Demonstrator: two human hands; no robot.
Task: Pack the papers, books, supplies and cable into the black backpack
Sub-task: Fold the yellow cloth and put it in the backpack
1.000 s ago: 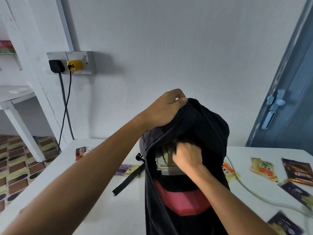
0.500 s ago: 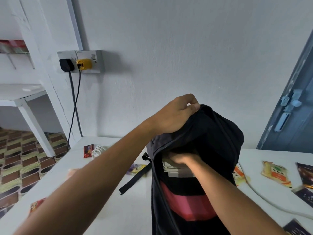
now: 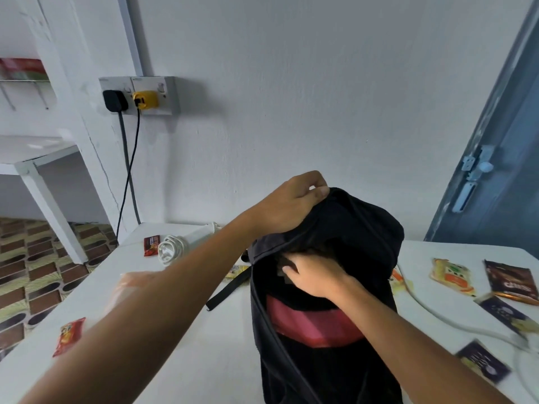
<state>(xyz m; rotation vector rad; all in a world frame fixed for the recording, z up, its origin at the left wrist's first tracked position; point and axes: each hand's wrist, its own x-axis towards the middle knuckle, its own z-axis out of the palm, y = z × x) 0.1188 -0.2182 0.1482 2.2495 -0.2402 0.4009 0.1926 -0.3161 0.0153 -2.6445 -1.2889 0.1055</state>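
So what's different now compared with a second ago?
The right hand has pushed deeper into the backpack; the papers it was pressing down are now hidden behind it. The left hand still grips the top edge of the bag, holding it open. The coiled cable still lies on the table.

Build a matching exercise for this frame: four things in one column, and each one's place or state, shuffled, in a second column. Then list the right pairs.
Things
1. left hand
2. right hand
3. coiled white cable
4. yellow plug

Places or states
A. in the wall socket, beside a black plug
B. reaching into the opening of the black backpack
C. lying on the white table, left of the backpack
D. gripping the top edge of the backpack

Pairs: 1-D, 2-B, 3-C, 4-A
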